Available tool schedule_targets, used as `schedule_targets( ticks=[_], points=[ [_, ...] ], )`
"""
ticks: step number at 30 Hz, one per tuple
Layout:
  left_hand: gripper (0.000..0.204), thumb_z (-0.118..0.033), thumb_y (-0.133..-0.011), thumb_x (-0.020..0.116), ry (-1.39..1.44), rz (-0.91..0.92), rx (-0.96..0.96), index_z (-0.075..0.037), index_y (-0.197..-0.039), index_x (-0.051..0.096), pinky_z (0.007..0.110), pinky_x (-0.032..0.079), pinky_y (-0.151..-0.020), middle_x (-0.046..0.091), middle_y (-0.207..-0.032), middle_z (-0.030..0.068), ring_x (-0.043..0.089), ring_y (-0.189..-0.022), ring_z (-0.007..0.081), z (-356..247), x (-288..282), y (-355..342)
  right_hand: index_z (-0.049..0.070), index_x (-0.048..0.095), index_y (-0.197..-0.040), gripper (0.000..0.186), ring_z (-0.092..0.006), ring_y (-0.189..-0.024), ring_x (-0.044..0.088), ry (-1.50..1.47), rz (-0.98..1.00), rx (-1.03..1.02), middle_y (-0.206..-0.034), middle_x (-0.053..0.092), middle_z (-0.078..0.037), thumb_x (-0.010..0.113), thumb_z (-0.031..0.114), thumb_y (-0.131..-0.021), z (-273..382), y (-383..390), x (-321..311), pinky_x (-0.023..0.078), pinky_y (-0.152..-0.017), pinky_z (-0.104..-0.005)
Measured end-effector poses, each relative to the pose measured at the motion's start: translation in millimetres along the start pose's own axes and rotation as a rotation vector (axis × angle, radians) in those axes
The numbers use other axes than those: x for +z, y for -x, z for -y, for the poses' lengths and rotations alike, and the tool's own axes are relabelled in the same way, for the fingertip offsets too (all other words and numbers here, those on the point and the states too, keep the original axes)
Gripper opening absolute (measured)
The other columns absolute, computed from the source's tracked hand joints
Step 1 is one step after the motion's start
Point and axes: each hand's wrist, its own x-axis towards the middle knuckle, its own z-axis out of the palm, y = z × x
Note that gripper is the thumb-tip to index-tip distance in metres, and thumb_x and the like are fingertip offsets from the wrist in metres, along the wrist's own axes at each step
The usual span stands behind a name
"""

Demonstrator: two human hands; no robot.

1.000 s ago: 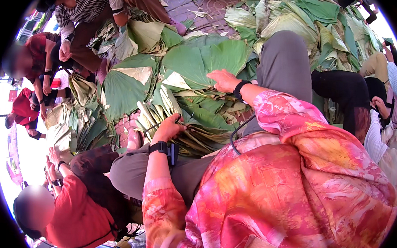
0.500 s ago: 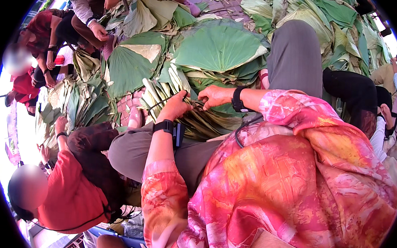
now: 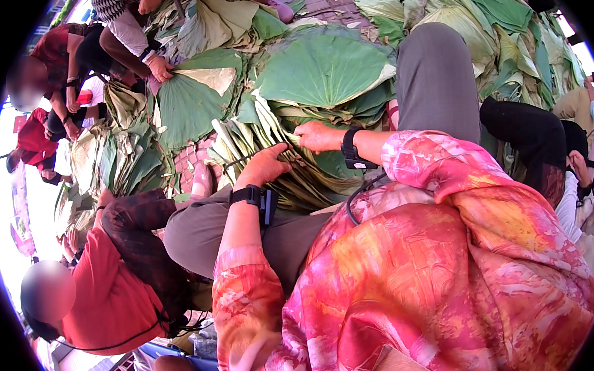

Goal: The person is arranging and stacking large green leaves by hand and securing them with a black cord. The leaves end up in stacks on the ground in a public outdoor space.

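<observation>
The folded leaves lie slightly left of the frame's centre; the left hand rests on them, its thumb and index finger parted, though whether its other fingers grip I cannot tell; the right hand is just beside it, fingers bent, tips at the leaves, any pinch too small to tell; a broad green leaf lies spread at upper centre.

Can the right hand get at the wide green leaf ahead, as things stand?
Probably yes: the wide green leaf lies just beyond the right hand, with nothing visible blocking the way, and the raised right knee is off to the right. The hand is at the folded leaves, though.
</observation>
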Motion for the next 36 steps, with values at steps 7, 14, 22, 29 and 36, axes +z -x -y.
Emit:
schedule_targets(
  ticks=[7, 14, 22, 29, 36],
  points=[
    [0.057, -0.015, -0.077, 0.067, -0.007, 0.051, -0.105, -0.020, -0.131, 0.051, 0.027, 0.043, -0.052, 0.061, -0.078, 0.0028, 0.049, -0.057, 0.0110, -3, 1, -2, 0.002, 0.061, -0.098, 0.023, -0.0168, -0.054, 0.062, -0.162, 0.006, 0.123, -0.070, 0.062, -0.010, 0.051, 0.008, -0.078, -6, 1, -13, 0.051, -0.046, -0.0298],
    [0.061, -0.016, -0.077, 0.067, -0.049, -0.020, 0.120, -0.020, -0.134, 0.048, 0.027, 0.044, -0.054, 0.060, -0.078, 0.0029, 0.050, -0.059, 0.0117, 11, 9, -8, 0.004, 0.062, -0.098, 0.023, -0.0121, -0.055, 0.060, -0.262, 0.118, 0.091, -0.072, 0.062, -0.005, 0.050, 0.005, -0.079, 5, 9, -16, 0.050, -0.048, -0.0257],
    [0.046, -0.015, -0.074, 0.069, 0.000, 0.045, -0.110, -0.011, -0.119, 0.057, 0.028, 0.044, -0.051, 0.060, -0.073, 0.0046, 0.051, -0.057, 0.0128, 1, -1, -3, 0.004, 0.064, -0.103, 0.032, -0.0191, -0.052, 0.062, -0.108, -0.138, 0.085, -0.079, 0.065, -0.012, 0.049, 0.006, -0.075, 25, 4, -43, 0.054, -0.051, -0.0308],
    [0.044, -0.013, -0.073, 0.071, 0.072, 0.044, -0.138, -0.009, -0.114, 0.057, 0.027, 0.041, -0.048, 0.057, -0.069, 0.0039, 0.050, -0.053, 0.0123, -5, -2, 1, 0.004, 0.065, -0.102, 0.029, -0.0167, -0.061, 0.064, -0.151, -0.399, -0.184, -0.078, 0.066, -0.009, 0.049, 0.008, -0.077, 65, 10, -125, 0.053, -0.056, -0.0313],
    [0.043, -0.011, -0.073, 0.069, 0.083, 0.041, -0.115, -0.009, -0.114, 0.057, 0.028, 0.041, -0.048, 0.059, -0.070, 0.0045, 0.050, -0.053, 0.0129, -3, -3, 4, 0.006, 0.063, -0.103, 0.023, -0.0252, -0.075, 0.063, 0.303, -1.001, -0.759, -0.090, 0.064, -0.013, 0.054, 0.004, -0.082, 131, 53, -165, 0.050, -0.070, -0.0330]
  ],
)
